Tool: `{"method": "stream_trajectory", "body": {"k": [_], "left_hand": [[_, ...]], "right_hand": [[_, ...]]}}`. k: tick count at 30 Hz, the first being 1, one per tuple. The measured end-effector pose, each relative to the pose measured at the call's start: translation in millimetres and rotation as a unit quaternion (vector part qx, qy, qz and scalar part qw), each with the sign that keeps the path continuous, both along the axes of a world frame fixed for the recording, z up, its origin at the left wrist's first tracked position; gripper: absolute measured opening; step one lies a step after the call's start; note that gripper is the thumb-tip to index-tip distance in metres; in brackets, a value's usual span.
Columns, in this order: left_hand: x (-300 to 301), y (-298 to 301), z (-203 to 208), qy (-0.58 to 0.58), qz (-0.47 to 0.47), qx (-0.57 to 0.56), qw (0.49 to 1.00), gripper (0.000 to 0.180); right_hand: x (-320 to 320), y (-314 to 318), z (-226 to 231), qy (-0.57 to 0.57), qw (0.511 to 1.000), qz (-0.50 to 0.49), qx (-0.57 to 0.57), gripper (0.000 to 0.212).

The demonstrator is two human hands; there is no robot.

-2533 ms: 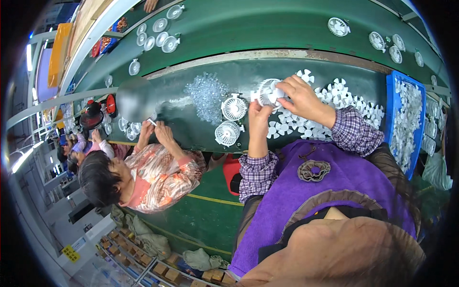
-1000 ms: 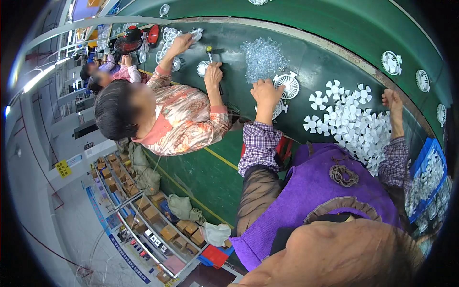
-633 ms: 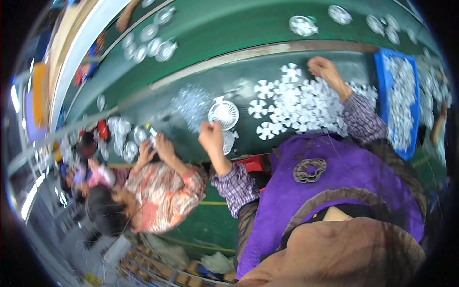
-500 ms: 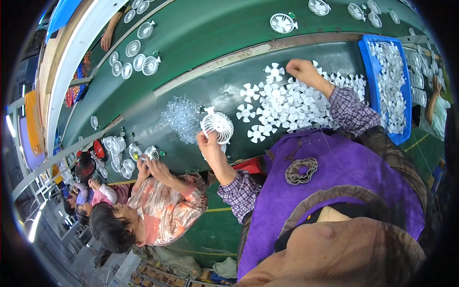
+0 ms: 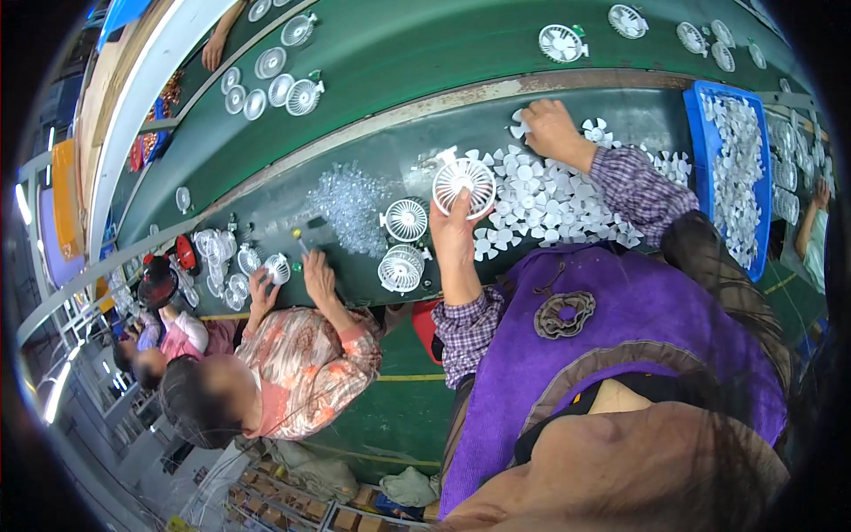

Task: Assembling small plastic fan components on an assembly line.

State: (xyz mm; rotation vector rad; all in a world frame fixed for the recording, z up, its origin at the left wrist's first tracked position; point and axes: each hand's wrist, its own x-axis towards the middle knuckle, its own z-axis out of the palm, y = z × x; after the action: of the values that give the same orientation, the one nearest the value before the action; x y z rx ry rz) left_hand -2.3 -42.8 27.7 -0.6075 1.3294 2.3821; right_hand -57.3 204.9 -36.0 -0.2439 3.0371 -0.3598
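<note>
My left hand is closed on a round white fan housing, a slotted cage held up at the near-left edge of a pile of small white fan blades. My right hand reaches to the far side of that pile. Its fingertips are closed on a single white fan blade, which sticks out to their left. Left of my left hand, another fan housing lies on the dark green worktop, with a stack of housings nearer me.
A heap of small clear parts lies left of the housings. At right stands a blue bin of fan blades. Beyond a raised rail, a green conveyor carries housings. A co-worker's hands handle parts at the left.
My left hand has moved right with the fan housing, from beside the clear parts to the blade pile. My right hand has closed on a fan blade. The whole view has shifted slightly.
</note>
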Motion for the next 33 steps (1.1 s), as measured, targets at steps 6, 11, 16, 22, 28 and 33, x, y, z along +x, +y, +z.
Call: {"method": "stream_trajectory", "body": {"k": [6,11,16,22,28,33], "left_hand": [[-6.3,8.0,-22.7,0.068,-0.006,-0.010,0.998,0.043],[-1.2,19.4,-14.1,0.092,-0.072,-0.011,0.993,0.052],[6.2,22.6,-10.9,0.102,-0.031,-0.082,0.991,0.037],[8.3,14.4,-3.3,0.104,-0.047,-0.162,0.980,0.034],[9.5,16.7,-14.4,0.176,-0.091,-0.176,0.964,0.033],[5.3,9.3,-7.3,0.133,-0.060,-0.139,0.980,0.028]], "right_hand": [[21.1,-33.8,85.6,0.064,0.967,0.080,-0.235,0.036],[36.7,-69.9,89.4,0.095,0.953,0.122,-0.259,0.037],[40.0,-74.0,88.7,0.063,0.951,0.147,-0.265,0.036],[49.3,-53.2,60.1,-0.050,0.886,-0.051,-0.458,0.039],[49.6,-52.1,76.4,-0.249,0.800,-0.063,-0.543,0.030],[39.5,-64.5,77.1,-0.203,0.832,-0.070,-0.512,0.033]]}}
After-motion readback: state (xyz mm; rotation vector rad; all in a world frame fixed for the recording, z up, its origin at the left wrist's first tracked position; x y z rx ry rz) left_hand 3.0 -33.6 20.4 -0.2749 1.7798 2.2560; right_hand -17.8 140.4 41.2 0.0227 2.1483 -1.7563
